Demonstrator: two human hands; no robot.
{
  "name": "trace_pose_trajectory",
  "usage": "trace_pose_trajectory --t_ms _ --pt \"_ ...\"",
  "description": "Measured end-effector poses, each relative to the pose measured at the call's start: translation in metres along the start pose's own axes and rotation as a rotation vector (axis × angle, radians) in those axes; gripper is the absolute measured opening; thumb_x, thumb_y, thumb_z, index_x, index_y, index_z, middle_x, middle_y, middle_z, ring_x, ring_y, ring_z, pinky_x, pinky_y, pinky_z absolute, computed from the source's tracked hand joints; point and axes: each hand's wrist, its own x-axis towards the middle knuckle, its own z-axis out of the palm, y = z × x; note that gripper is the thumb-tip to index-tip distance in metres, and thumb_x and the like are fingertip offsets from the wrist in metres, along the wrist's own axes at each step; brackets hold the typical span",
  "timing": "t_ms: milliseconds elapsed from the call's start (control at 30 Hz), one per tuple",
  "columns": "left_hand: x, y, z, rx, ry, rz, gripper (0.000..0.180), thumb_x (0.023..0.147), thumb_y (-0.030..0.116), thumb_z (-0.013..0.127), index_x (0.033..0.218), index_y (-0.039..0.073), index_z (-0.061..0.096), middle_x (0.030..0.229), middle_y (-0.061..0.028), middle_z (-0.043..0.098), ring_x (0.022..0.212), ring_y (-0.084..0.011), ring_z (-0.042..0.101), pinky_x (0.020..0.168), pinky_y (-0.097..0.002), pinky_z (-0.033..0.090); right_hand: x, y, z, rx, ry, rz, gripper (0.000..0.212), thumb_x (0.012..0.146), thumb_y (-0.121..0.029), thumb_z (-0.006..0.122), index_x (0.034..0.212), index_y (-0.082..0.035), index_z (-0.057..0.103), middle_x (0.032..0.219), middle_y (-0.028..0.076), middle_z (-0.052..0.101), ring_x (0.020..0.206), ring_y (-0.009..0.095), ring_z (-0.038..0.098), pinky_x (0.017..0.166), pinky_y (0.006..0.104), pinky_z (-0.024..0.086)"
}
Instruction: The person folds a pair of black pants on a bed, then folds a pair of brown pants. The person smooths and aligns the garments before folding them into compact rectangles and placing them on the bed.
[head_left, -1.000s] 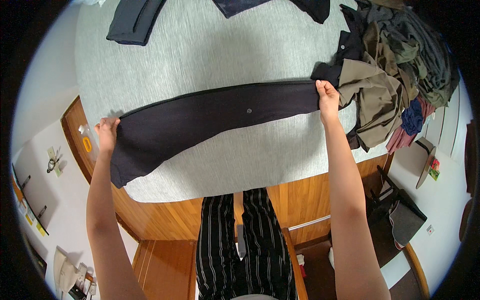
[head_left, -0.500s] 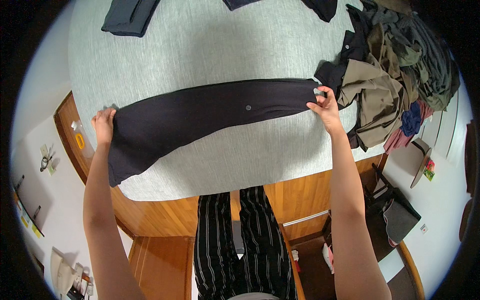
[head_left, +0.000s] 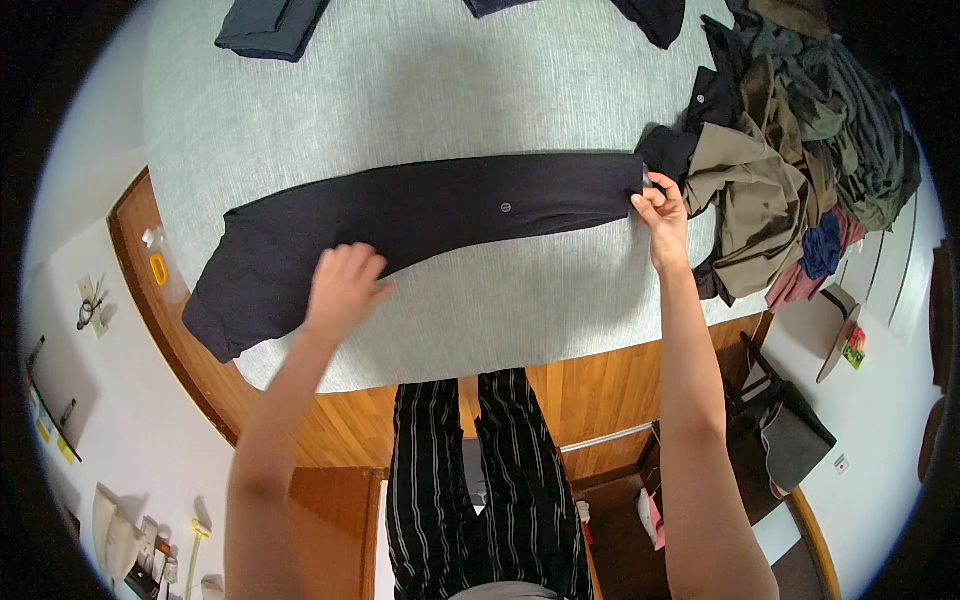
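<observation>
A long dark navy pair of leggings (head_left: 440, 215) lies flat across the grey bed cover (head_left: 430, 90), folded lengthwise, its wide end at the left near the bed's edge. My left hand (head_left: 342, 285) rests on it near the middle-left, fingers spread, pressing on the fabric. My right hand (head_left: 660, 205) pinches the garment's narrow right end between fingers and thumb. My forearms come up from the lower edge.
A heap of unfolded clothes (head_left: 800, 150) in olive, tan, grey, blue and pink lies at the bed's right side. Folded dark garments (head_left: 265, 25) sit at the far edge. A wooden bed frame (head_left: 150, 330) and wooden floor lie below; a dark bag (head_left: 790, 440) stands at the right.
The leggings were held stretched above the bed and now lie on it. My left hand let go of the left end and moved right onto the garment's middle.
</observation>
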Motion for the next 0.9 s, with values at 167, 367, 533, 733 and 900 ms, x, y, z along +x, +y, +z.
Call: trace_pose_trajectory --t_ms 167,367,533,733,900 --pt "-0.005 0.018 0.042 0.079 0.038 -0.158 0.024 0.073 0.015 0.073 0.091 0.008 0.058 0.090 -0.0040 0.052 0.084 -0.0223 0.051 0.074 -0.0345 0.039 0.002 0.006 -0.004 -0.178 -0.139 0.003 0.042 0.082 0.003 0.070 0.117 -0.012 0.053 0.077 -0.008 0.060 0.065 0.000 0.045 0.059 0.0170 0.038" --pt "-0.010 0.013 0.042 0.054 0.134 -0.135 0.015 0.075 0.011 0.070 0.085 0.008 0.060 0.083 -0.0022 0.053 0.079 -0.0199 0.052 0.073 -0.0333 0.039 0.009 0.000 -0.015 -0.079 -0.152 0.073 0.038 0.086 0.001 0.067 0.118 -0.011 0.051 0.070 -0.010 0.054 0.062 0.000 0.042 0.059 0.0179 0.037" --pt "-0.008 0.013 0.037 -0.013 0.137 -0.174 0.015 0.075 0.008 0.070 0.086 0.008 0.060 0.086 -0.0032 0.055 0.082 -0.0206 0.053 0.074 -0.0340 0.039 0.010 0.000 -0.010 -0.136 -0.061 0.052 0.029 0.088 -0.002 0.067 0.111 -0.008 0.051 0.067 -0.008 0.058 0.057 0.000 0.039 0.053 0.0184 0.031" --pt "0.003 0.041 0.042 0.014 0.127 -0.049 0.028 0.075 0.006 0.069 0.102 0.007 0.062 0.105 -0.0065 0.057 0.097 -0.0237 0.055 0.084 -0.0367 0.041 0.003 -0.004 0.008 -0.247 -0.164 0.055 0.037 0.084 0.007 0.066 0.114 -0.006 0.048 0.081 -0.001 0.064 0.071 0.005 0.053 0.072 0.0207 0.047" --pt "0.047 0.089 0.080 -0.030 0.086 0.131 0.048 0.072 0.006 0.066 0.120 0.007 0.057 0.118 -0.0075 0.055 0.105 -0.0241 0.054 0.091 -0.0391 0.041 0.014 0.034 -0.010 -0.529 0.086 -0.091 0.036 0.078 0.005 0.066 0.108 -0.006 0.050 0.073 0.003 0.060 0.070 0.010 0.056 0.069 0.0260 0.049"
